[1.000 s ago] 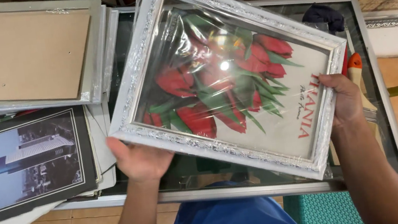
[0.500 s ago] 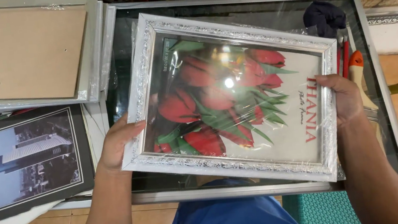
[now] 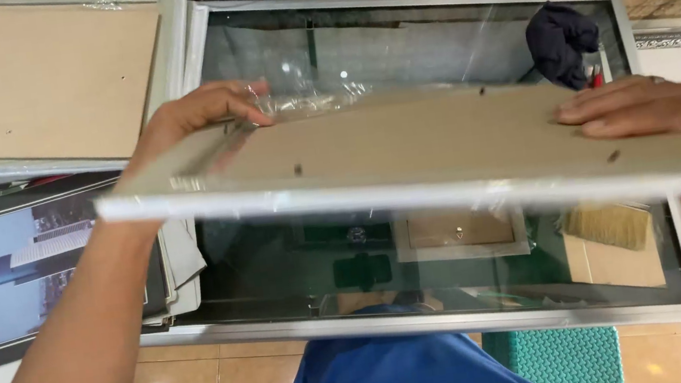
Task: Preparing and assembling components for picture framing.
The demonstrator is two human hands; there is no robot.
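Both hands, left hand (image 3: 202, 117) and right hand (image 3: 650, 106), grip the white picture frame (image 3: 405, 153) back-up above the glass worktop (image 3: 426, 42); its loose plastic wrap might let it slip onto the glass.

Glass-topped table (image 3: 426, 42): dark cloth (image 3: 561, 33), frame stack (image 3: 41, 81), poster print (image 3: 30, 273) on it.

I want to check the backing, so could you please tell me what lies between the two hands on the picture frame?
In the head view, only bare brown backing board of the picture frame lies between the left hand and right hand.
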